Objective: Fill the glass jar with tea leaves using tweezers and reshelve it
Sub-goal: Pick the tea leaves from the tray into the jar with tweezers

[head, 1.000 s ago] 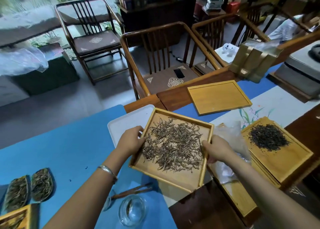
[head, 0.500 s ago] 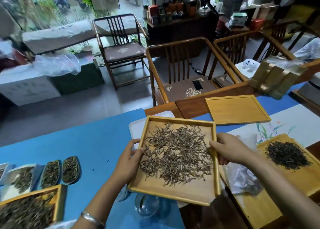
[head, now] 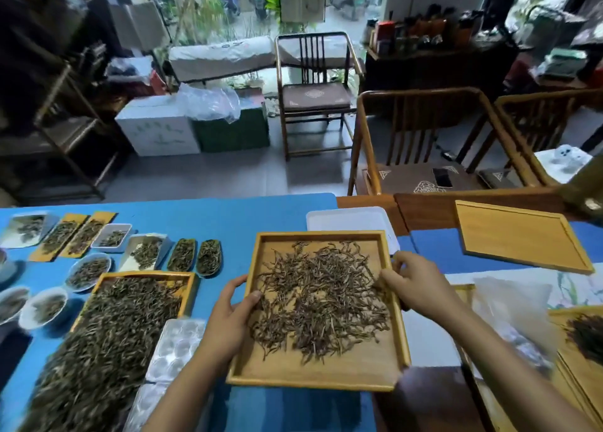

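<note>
Over the blue table (head: 228, 216) both hands grip the wooden tray (head: 326, 376), left hand (head: 228, 320) and right hand (head: 414, 284) curled round opposite rims, seemingly keeping its tea leaves (head: 319, 301) level; no jar or tweezers show.

Empty wooden tray (head: 518, 235), white tray (head: 346, 219), chairs (head: 313, 95).

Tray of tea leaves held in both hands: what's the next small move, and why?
Probably set the tray down flat on the blue mat. The left hand and right hand both grip its rims, so neither is free, and no tweezers or jar show.
</note>
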Tool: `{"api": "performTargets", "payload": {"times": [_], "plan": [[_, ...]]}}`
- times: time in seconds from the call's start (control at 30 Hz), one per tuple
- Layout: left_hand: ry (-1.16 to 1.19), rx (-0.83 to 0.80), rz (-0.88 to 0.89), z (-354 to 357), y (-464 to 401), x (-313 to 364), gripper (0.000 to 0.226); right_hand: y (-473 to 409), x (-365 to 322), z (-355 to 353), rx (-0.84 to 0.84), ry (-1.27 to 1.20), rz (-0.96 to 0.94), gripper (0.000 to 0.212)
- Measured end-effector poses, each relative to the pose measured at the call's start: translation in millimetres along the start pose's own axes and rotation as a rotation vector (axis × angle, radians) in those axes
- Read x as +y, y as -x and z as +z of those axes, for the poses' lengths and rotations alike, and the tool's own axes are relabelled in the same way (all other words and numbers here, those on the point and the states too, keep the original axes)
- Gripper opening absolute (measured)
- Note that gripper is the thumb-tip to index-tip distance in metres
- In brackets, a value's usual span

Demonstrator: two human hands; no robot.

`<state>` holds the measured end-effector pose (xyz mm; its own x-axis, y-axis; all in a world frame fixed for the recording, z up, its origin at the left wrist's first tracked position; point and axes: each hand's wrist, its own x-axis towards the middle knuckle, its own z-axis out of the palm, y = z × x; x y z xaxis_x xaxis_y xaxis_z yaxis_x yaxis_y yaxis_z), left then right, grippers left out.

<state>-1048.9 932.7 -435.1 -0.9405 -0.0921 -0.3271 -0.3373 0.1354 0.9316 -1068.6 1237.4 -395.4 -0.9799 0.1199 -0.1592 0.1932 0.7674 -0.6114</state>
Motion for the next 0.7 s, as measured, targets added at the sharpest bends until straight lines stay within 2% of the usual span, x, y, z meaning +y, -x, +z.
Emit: {"api": "performTargets", "payload": {"times": [0.1,0.2,0.27,0.4,0.57,0.7], "plan": [[0.084,0.107,-0.057,-19.3,19.1,-5.3,0.022,-3.6,-15.7,10.9,-0.039,-0.158,-0.069,0.031],[0.109,0.212,-0.046,-42.0,35.9,-10.0,0.021,-8.9,-22.8,20.9,-0.135,-0.498,-0.014,0.039],[0.075,0.267,-0.042,-58.3,44.3,-14.8,0.020,-13.3,-16.1,22.0,-0.138,-0.562,0.023,0.040],[0.014,0.347,-0.056,-86.7,62.4,-35.3,0.023,-16.9,27.6,24.6,-0.097,-0.243,0.027,0.027],[-0.025,0.433,-0.091,-102.2,81.9,-57.2,0.027,-14.7,75.7,61.1,-0.212,0.041,0.064,0.017],[-0.038,0.464,-0.110,-102.4,88.4,-69.3,0.025,-24.4,77.8,102.0,-0.313,0.208,-0.049,0.011]]}}
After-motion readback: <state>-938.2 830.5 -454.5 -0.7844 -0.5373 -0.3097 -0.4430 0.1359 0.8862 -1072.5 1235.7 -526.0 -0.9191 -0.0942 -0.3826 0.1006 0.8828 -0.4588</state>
